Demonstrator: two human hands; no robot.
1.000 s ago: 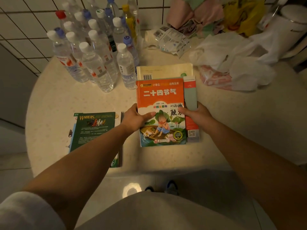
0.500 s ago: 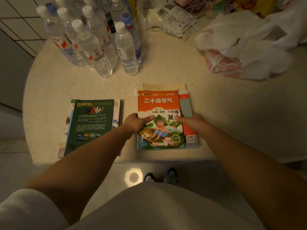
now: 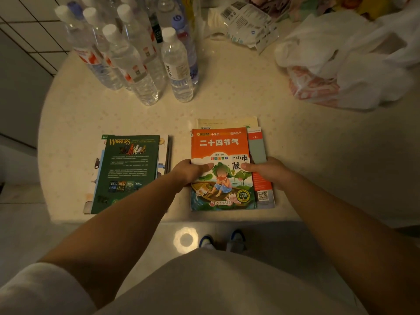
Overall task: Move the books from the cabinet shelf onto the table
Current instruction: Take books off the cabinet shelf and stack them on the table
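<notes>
A: Setting this stack (image 3: 223, 169) down well means letting it lie flat on the table (image 3: 227, 105), then sliding both hands out sideways so the orange book on top does not skew over the grey and cream ones beneath. That is my reading of the step.

B: Head view, the only one. Where is it?

A: Near the table's 6 o'clock edge, just right of centre. At its 9 o'clock lies the green Warriors book (image 3: 127, 171) on another pile, close beside but apart.

B: And the hands?

A: The left hand (image 3: 189, 170) grips the stack's left edge, thumb laid over the orange cover, the other fingers curled under, out of sight. The right hand (image 3: 267, 171) holds the right edge the same way, thumb on top.

B: Hazards?

A: The water bottles (image 3: 145, 64) stand at 11 o'clock, the plastic bags (image 3: 341, 64) at 2 o'clock, both well apart. I judge the near edge the only worry.
</notes>
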